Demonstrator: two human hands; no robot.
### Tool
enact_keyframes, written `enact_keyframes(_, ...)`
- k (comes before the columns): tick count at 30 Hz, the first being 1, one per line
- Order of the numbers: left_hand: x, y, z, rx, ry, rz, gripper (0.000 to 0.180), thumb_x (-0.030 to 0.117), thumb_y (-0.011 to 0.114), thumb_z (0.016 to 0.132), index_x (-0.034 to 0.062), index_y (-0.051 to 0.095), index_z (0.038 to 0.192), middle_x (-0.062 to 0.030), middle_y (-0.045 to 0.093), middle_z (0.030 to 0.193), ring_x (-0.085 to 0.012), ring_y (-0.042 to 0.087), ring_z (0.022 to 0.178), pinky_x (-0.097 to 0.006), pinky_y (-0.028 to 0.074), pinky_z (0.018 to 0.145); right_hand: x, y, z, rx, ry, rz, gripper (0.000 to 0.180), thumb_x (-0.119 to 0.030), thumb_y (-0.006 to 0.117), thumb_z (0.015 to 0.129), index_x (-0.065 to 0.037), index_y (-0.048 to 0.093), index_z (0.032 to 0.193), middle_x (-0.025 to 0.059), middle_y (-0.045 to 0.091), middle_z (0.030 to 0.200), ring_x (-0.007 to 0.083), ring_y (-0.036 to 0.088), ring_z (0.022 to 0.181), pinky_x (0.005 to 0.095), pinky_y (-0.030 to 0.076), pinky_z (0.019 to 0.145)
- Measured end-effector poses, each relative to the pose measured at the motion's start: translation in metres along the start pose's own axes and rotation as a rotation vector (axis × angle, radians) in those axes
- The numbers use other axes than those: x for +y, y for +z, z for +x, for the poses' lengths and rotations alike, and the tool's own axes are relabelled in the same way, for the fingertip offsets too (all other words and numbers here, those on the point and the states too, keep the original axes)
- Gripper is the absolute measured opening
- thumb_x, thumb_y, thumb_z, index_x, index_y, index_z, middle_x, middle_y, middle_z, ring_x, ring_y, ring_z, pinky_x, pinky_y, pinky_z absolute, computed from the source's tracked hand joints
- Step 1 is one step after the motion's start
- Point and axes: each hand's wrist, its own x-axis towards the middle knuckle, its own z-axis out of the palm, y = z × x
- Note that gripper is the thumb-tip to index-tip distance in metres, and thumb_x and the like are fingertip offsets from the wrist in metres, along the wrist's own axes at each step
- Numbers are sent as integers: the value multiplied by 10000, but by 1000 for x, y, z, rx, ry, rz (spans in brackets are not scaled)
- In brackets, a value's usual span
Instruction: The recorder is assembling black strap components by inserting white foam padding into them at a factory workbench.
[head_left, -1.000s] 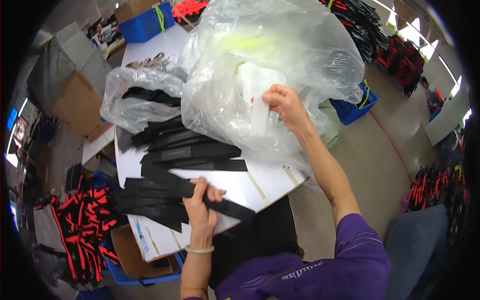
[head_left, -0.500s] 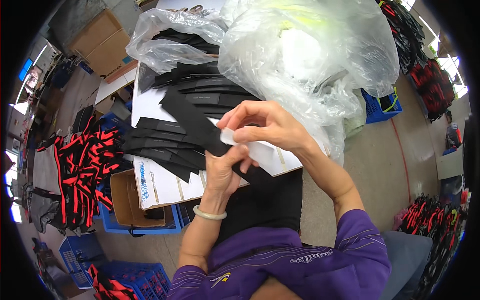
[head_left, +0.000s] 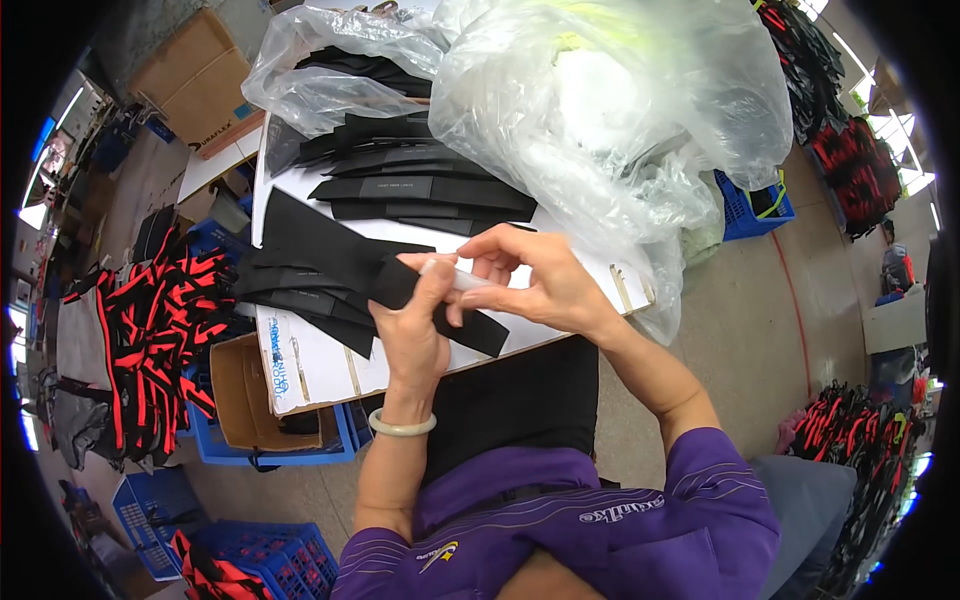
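Note:
My left hand point(head_left: 412, 322) is closed round a wide black fabric strip point(head_left: 308, 235), its thumb pressed on top. One end of that strip reaches far left over other strips, and the other pokes out below my fingers toward the table's near edge. Between the fingertips of my right hand point(head_left: 545, 285) is a thin white slip point(head_left: 468, 281), seen almost edge-on and touching my left thumb and the black fabric. What it is made of I cannot tell. Beneath lies a fanned pile of black strips point(head_left: 300, 300), with a second black pile point(head_left: 420, 188) farther back.
Large clear plastic bags point(head_left: 610, 110) cover the white table's point(head_left: 385, 372) far right. Below its left edge sits a cardboard box point(head_left: 240, 400) in a blue crate. Red-and-black straps point(head_left: 150, 350) hang at left. A blue basket point(head_left: 745, 210) stands on the floor at right.
The black strip has shifted left and now overlies the near pile. The white slip, broad and loose before, is now narrow between my fingers. Both hands have drawn close together.

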Motion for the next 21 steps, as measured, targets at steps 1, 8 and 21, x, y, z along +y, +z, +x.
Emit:
enact_keyframes(1,-3,3,-3,-17,15,27,159,98,653,894,-58,622,911,-92,608,714,-137,542,526,-232,429,474,4,3,2,-32,19,-5,222,-99,786,774,5,669,931,40,653,782,93,610,703,246,488,636)
enact_keyframes(8,10,-11,18,272,-221,-548,353,358,638,925,28,557,828,0,394,610,-99,369,458,-253,420,506,10,1,-4,67,183,302,146,-24,788,738,-19,648,778,-4,600,733,70,573,709,229,445,627)
enact_keyframes(21,12,-14,22,254,-311,-662,361,412,679,881,104,550,744,5,421,593,-107,382,456,-267,423,542,10,18,-1,-22,-157,-256,246,-107,808,694,-8,596,769,83,578,729,226,580,652,315,457,585)
